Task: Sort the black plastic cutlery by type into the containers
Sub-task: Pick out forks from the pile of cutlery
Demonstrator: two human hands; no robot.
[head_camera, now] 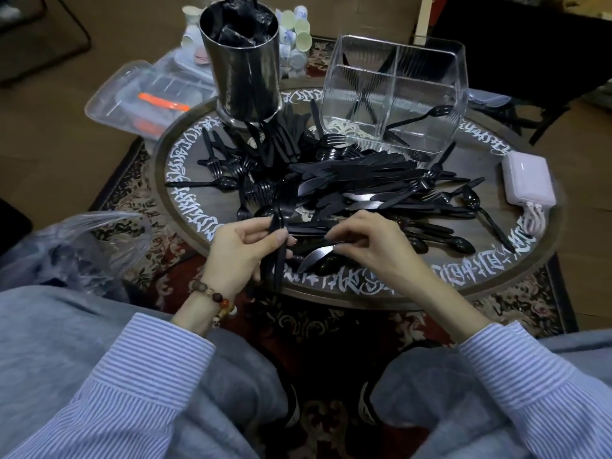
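A big heap of black plastic cutlery (357, 183), knives, forks and spoons mixed, covers the round table (496, 286). My left hand (245, 250) grips a small bundle of black pieces (278, 260) held upright at the near edge. My right hand (371, 240) pinches a black knife (318, 258) lying at the front of the heap. At the back right stands a clear divided container (397, 94) holding a spoon and a few forks. A tall metal cylinder (245, 74) at the back left is stuffed with black plastic.
A pink power bank (528, 182) with a white cable lies at the table's right edge. A clear lidded tray (139, 101) with an orange item sits on the floor at left, paper cups (298, 34) behind. A plastic bag (86, 246) rests on my left knee.
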